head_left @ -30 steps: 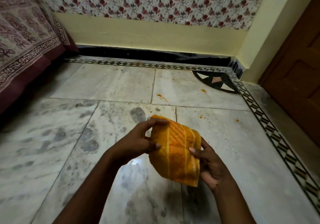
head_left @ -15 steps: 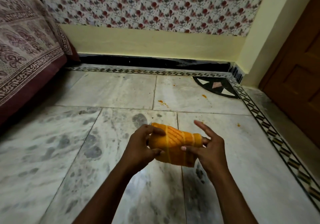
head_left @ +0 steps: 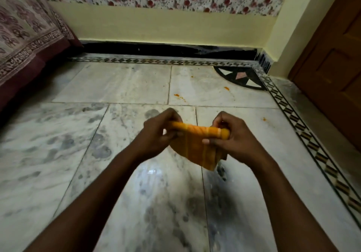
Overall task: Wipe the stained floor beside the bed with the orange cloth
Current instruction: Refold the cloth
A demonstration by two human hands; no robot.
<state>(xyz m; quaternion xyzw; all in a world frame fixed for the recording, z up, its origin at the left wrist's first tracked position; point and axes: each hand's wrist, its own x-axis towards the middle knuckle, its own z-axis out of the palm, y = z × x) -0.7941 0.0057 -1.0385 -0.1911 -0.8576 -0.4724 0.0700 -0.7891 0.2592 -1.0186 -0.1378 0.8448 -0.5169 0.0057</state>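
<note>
- left hand (head_left: pixel 158 134) curls its fingers round one end of the orange cloth (head_left: pixel 197 140).
- right hand (head_left: pixel 232 136) pinches the other end.
- the cloth's rolled top edge runs left-right, held above the stained floor (head_left: pixel 117 87), rest hanging down.

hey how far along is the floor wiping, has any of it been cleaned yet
Done: only getting the orange cloth in hand. In hand: the left hand and right hand both grip it, held above the floor, not touching it. Left: all the wiping. Orange stains still sit on the tiles ahead, with more spots toward the door.
</note>
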